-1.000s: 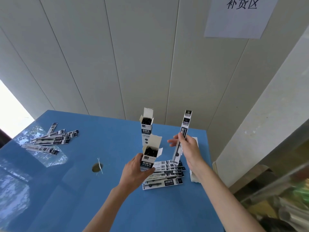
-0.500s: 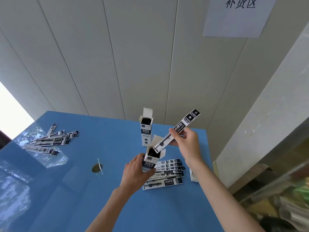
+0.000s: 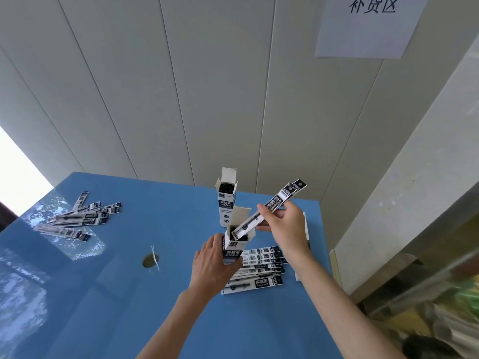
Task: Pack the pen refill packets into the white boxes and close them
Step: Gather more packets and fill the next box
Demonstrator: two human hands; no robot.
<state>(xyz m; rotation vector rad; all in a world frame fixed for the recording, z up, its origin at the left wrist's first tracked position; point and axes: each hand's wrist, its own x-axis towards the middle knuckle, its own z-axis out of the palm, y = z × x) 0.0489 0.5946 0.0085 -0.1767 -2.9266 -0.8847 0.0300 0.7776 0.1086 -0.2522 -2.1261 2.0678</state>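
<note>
White box (image 3: 234, 244) now receives the packet's (image 3: 269, 211) lower tip.

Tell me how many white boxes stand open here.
2: one box gripped by the left hand, the other box standing on the table behind it. More may be hidden.

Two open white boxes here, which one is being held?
The nearer box: the left hand grips it. The farther box stands alone on the table behind it.

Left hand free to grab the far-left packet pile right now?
Probably not: the left hand grips the open box being filled. The path to the far-left pile across the table looks unobstructed otherwise.
</note>
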